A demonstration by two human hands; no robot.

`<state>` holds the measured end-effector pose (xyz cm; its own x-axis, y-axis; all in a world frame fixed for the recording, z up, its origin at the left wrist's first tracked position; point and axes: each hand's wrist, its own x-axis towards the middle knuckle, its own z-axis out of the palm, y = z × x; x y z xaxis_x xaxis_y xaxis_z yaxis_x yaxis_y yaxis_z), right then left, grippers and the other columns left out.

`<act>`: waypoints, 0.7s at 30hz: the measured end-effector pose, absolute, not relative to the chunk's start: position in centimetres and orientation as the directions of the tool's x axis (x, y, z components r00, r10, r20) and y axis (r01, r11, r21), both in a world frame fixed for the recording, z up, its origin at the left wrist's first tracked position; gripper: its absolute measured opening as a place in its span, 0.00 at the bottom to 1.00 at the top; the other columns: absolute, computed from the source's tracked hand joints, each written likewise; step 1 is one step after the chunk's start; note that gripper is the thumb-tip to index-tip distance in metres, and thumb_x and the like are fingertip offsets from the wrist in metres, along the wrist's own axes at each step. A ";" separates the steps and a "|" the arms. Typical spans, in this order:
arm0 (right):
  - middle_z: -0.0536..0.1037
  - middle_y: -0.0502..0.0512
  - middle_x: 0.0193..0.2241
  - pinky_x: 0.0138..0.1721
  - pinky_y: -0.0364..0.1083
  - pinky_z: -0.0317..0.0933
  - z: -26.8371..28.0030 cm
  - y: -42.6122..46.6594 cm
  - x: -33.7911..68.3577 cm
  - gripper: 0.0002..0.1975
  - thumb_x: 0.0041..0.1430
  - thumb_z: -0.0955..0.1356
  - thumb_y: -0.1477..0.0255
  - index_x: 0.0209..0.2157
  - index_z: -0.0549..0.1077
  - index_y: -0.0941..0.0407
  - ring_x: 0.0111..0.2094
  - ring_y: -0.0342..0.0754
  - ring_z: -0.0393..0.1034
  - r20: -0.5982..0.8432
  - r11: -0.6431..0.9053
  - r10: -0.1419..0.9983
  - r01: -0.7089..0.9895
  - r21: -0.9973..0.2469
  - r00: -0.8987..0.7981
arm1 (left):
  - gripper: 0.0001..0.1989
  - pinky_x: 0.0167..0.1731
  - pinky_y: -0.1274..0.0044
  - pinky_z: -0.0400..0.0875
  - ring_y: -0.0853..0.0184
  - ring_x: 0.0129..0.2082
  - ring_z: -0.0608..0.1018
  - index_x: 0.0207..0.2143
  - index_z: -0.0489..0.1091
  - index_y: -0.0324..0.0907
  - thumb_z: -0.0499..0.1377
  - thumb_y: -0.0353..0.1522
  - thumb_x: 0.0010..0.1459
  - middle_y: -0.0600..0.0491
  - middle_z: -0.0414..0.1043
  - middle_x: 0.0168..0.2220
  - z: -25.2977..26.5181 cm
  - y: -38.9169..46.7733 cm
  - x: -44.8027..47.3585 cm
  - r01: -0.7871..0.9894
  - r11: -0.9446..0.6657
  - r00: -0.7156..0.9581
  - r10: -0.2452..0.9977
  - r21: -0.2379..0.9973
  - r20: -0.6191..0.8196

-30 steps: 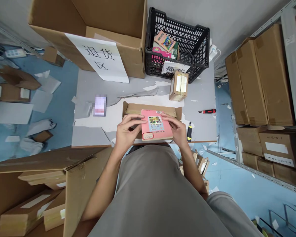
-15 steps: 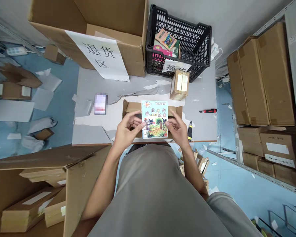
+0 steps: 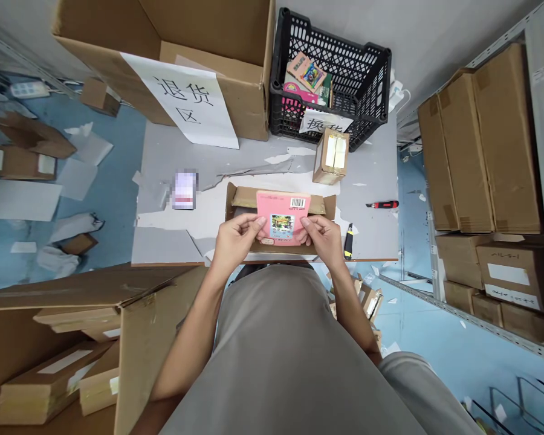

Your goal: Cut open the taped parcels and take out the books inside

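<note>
A pink book (image 3: pixel 272 208) with a barcode and a small picture on its cover is held above an opened cardboard box (image 3: pixel 240 198) at the table's near edge. My left hand (image 3: pixel 237 240) pinches the book's left side, thumb on the front. On the opposite side my right hand (image 3: pixel 323 238) grips it the same way. The box's inside is mostly hidden behind the book and hands. A yellow-and-black box cutter (image 3: pixel 349 241) lies just right of my right hand.
At the back stand a large labelled carton (image 3: pixel 245 103) and a black plastic crate (image 3: pixel 367 121) with several books. A small taped box (image 3: pixel 330 158) sits before the crate, a red knife (image 3: pixel 382 205) to the right. An open carton (image 3: pixel 158 326) with parcels is at lower left.
The book has been turned: its light-blue illustrated cover faced up before, and now a pink side with a barcode shows. Both hands have closed more firmly on its edges.
</note>
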<state>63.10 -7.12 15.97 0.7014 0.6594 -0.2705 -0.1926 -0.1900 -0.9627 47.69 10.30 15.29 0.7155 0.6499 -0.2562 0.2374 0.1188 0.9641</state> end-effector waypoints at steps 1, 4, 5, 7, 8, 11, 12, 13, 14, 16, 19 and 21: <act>0.86 0.53 0.25 0.27 0.46 0.70 16.0 -7.0 63.0 0.28 0.64 0.76 0.40 0.35 0.80 0.52 0.24 0.47 0.76 -0.267 -0.184 0.659 -0.194 -0.964 0.703 | 0.31 0.33 0.73 0.79 0.62 0.30 0.83 0.41 0.83 0.40 0.70 0.61 0.61 0.49 0.83 0.29 15.3 10.3 47.7 0.233 0.107 0.708 0.663 0.967 -0.244; 0.87 0.55 0.30 0.31 0.48 0.72 15.7 -7.1 62.9 0.32 0.69 0.70 0.36 0.39 0.82 0.52 0.28 0.49 0.78 -0.261 -0.140 0.669 -0.227 -0.964 0.696 | 0.32 0.37 0.73 0.80 0.60 0.37 0.85 0.45 0.84 0.41 0.63 0.61 0.69 0.46 0.86 0.37 15.6 10.4 47.6 0.216 0.028 0.689 0.703 0.976 -0.173; 0.87 0.56 0.32 0.33 0.49 0.74 15.5 -7.1 62.9 0.33 0.70 0.67 0.35 0.41 0.83 0.52 0.31 0.50 0.79 -0.266 -0.133 0.674 -0.241 -0.961 0.689 | 0.32 0.39 0.73 0.80 0.60 0.39 0.85 0.46 0.84 0.41 0.59 0.60 0.72 0.45 0.86 0.40 15.8 10.5 47.5 0.210 -0.003 0.690 0.710 0.978 -0.145; 0.88 0.55 0.36 0.40 0.51 0.76 14.8 -7.1 63.0 0.33 0.70 0.68 0.35 0.47 0.84 0.51 0.37 0.53 0.82 -0.278 -0.144 0.684 -0.249 -0.958 0.675 | 0.30 0.41 0.73 0.80 0.61 0.41 0.85 0.48 0.85 0.42 0.57 0.58 0.75 0.45 0.86 0.45 16.4 10.5 47.4 0.181 -0.074 0.704 0.706 0.981 -0.076; 0.87 0.55 0.38 0.43 0.51 0.76 14.2 -6.9 63.1 0.31 0.67 0.71 0.37 0.49 0.83 0.50 0.40 0.54 0.82 -0.281 -0.152 0.687 -0.246 -0.957 0.669 | 0.27 0.41 0.74 0.80 0.62 0.41 0.85 0.48 0.85 0.42 0.60 0.55 0.75 0.45 0.86 0.46 16.7 10.4 47.4 0.162 -0.116 0.714 0.699 0.980 -0.035; 0.86 0.52 0.38 0.49 0.50 0.76 12.3 -5.9 63.1 0.29 0.58 0.80 0.42 0.48 0.80 0.49 0.43 0.53 0.81 -0.297 -0.123 0.699 -0.300 -0.946 0.650 | 0.14 0.39 0.76 0.80 0.64 0.41 0.85 0.49 0.86 0.45 0.67 0.44 0.73 0.47 0.85 0.47 17.6 9.3 47.6 0.081 -0.302 0.756 0.639 0.950 0.139; 0.86 0.51 0.37 0.49 0.51 0.76 11.7 -5.4 63.0 0.28 0.55 0.82 0.44 0.46 0.79 0.49 0.43 0.53 0.81 -0.308 -0.094 0.704 -0.345 -0.934 0.640 | 0.10 0.40 0.76 0.80 0.65 0.42 0.85 0.49 0.86 0.46 0.67 0.40 0.74 0.48 0.85 0.47 17.8 8.8 47.7 0.050 -0.384 0.778 0.593 0.922 0.205; 0.86 0.51 0.38 0.50 0.52 0.77 11.2 -5.0 62.9 0.28 0.53 0.82 0.45 0.44 0.78 0.49 0.44 0.54 0.82 -0.320 -0.067 0.713 -0.394 -0.917 0.624 | 0.09 0.41 0.76 0.80 0.66 0.42 0.86 0.49 0.86 0.47 0.66 0.37 0.74 0.48 0.85 0.48 18.0 8.1 47.8 0.023 -0.472 0.802 0.535 0.881 0.265; 0.86 0.52 0.39 0.51 0.53 0.78 10.9 -4.6 62.7 0.27 0.52 0.83 0.46 0.42 0.78 0.49 0.45 0.55 0.82 -0.332 -0.048 0.725 -0.437 -0.898 0.603 | 0.08 0.41 0.76 0.80 0.66 0.42 0.86 0.49 0.86 0.47 0.65 0.34 0.75 0.48 0.85 0.50 18.2 7.4 47.9 0.007 -0.559 0.825 0.472 0.829 0.312; 0.87 0.55 0.42 0.52 0.55 0.79 10.7 -4.0 62.3 0.26 0.48 0.85 0.50 0.40 0.79 0.50 0.48 0.59 0.83 -0.351 -0.034 0.756 -0.503 -0.864 0.552 | 0.09 0.40 0.76 0.80 0.66 0.41 0.87 0.49 0.86 0.48 0.64 0.30 0.75 0.49 0.86 0.51 18.5 6.2 48.0 0.020 -0.709 0.862 0.370 0.705 0.348; 0.88 0.58 0.45 0.53 0.57 0.80 11.1 -3.8 61.8 0.24 0.47 0.85 0.54 0.38 0.80 0.51 0.52 0.62 0.83 -0.370 -0.035 0.782 -0.558 -0.829 0.502 | 0.10 0.35 0.76 0.78 0.64 0.42 0.88 0.48 0.85 0.48 0.64 0.28 0.74 0.51 0.87 0.50 19.0 5.0 48.3 0.084 -0.819 0.879 0.330 0.567 0.346; 0.88 0.57 0.45 0.54 0.57 0.79 11.2 -3.9 61.7 0.23 0.48 0.85 0.55 0.38 0.80 0.51 0.52 0.61 0.83 -0.383 -0.025 0.767 -0.573 -0.819 0.514 | 0.09 0.36 0.76 0.79 0.64 0.43 0.88 0.47 0.85 0.48 0.63 0.29 0.75 0.52 0.88 0.50 19.4 4.9 48.4 0.099 -0.808 0.870 0.353 0.581 0.343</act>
